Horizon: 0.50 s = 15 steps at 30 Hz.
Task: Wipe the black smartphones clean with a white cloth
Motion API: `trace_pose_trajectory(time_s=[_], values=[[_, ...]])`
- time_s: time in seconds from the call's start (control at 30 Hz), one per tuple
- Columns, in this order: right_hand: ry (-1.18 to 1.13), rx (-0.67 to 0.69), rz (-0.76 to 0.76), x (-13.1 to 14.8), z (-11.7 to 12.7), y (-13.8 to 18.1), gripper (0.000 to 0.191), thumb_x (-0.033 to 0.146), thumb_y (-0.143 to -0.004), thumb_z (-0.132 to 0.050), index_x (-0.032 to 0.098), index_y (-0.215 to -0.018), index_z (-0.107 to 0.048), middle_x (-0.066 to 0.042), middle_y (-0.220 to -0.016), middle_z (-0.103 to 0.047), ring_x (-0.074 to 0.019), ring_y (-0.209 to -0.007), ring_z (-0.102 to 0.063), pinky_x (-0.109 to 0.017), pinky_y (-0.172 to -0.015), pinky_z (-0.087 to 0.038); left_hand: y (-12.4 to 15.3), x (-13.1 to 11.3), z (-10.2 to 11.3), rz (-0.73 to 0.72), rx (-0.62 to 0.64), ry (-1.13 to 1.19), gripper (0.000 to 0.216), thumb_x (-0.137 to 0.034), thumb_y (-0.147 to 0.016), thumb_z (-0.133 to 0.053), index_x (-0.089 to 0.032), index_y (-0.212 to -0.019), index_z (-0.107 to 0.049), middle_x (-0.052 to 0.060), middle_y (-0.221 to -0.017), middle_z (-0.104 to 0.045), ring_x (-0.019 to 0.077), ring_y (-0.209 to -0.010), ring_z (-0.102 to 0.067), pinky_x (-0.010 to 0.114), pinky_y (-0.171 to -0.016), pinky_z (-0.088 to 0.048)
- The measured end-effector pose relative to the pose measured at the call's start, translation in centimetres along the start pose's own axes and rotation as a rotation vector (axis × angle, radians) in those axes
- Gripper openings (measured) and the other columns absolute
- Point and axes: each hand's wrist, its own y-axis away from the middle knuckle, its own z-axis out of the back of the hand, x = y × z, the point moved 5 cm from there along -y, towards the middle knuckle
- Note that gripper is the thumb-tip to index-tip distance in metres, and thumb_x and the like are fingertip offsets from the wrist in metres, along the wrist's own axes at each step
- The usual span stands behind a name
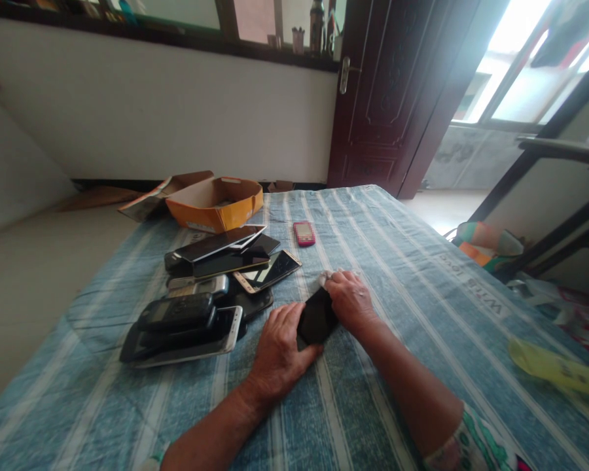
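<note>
A black smartphone (pixel 317 319) lies on the striped cloth in front of me. My left hand (pixel 283 340) grips its near left end, thumb along the lower edge and fingers over the upper side. At the phone's far right end, my right hand (pixel 351 299) presses a crumpled white tissue (pixel 324 280) under its closed fingers. Left of my hands several old phones are heaped, among them a cracked gold-edged smartphone (pixel 269 271), a white-edged phone (pixel 233 327) and a thick black handset (pixel 177 314). A small pink phone (pixel 304 233) lies apart, farther back.
An open orange cardboard box (pixel 220 212) stands at the table's far left corner. The blue striped cloth (pixel 422 327) covers the table. Yellow plastic (pixel 554 369) lies at the right. Behind are a dark red door (pixel 377 98) and a dark metal rack (pixel 564 190).
</note>
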Motion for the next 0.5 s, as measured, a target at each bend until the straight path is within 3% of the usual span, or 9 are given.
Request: trace_pose_trajectory(time_s=[0.13, 0.5], values=[[0.04, 0.01, -0.114, -1.6, -0.2, -0.1, 0.032, 0.01, -0.094, -0.04, 0.016, -0.111, -0.066, -0.012, -0.107, -0.066, -0.0245, -0.099, -0.057, -0.035, -0.086, -0.04, 0.1, -0.1, 0.0, 0.018, 0.012, 0.004, 0.064, -0.022, -0.061, -0.077, -0.011, -0.12, -0.054, 0.015, -0.114, -0.066, 0.0321, -0.108, -0.06, 0.049, -0.093, -0.053], [0.179, -0.059, -0.136, -1.5, -0.5, 3.7, 0.023, 0.005, -0.089, -0.047, 0.013, -0.095, -0.067, -0.014, -0.096, -0.066, -0.0238, -0.088, -0.06, -0.035, -0.077, -0.045, 0.0, 0.0, -0.1, 0.04, 0.008, 0.018, 0.059, -0.023, -0.064, -0.073, -0.014, -0.119, -0.054, 0.013, -0.116, -0.065, 0.0314, -0.109, -0.06, 0.05, -0.095, -0.051]])
